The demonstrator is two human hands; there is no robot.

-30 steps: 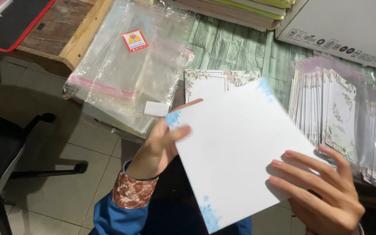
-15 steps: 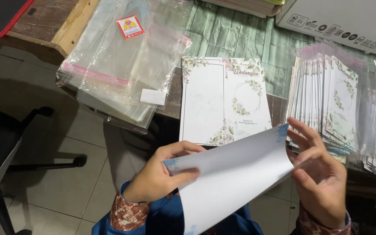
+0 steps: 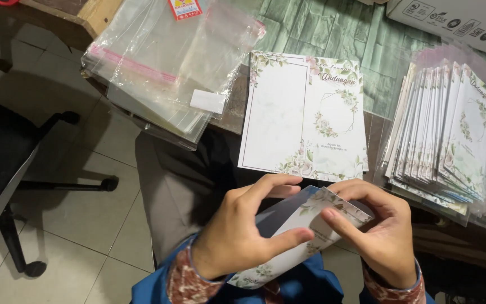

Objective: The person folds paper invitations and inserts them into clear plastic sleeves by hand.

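Observation:
Both hands hold a floral-printed white card [image 3: 305,225] above my lap, folded over on itself. My left hand [image 3: 243,231] grips its left side, thumb under and fingers over the fold. My right hand [image 3: 375,231] pinches the right end, index finger pressing the top face. Just beyond them an unfolded floral card [image 3: 302,115] lies flat on the green table edge.
A stack of clear plastic sleeves [image 3: 164,67] with a pink strip overhangs the table at the left. Bagged finished cards [image 3: 451,135] stand fanned at the right. A white box [image 3: 457,19] sits at the top right. A black office chair [image 3: 7,163] stands on the tiled floor at left.
The card was a flat sheet held up by both hands; it has been bent and folded in half, and brought lower toward my lap. The flat card on the table came into view.

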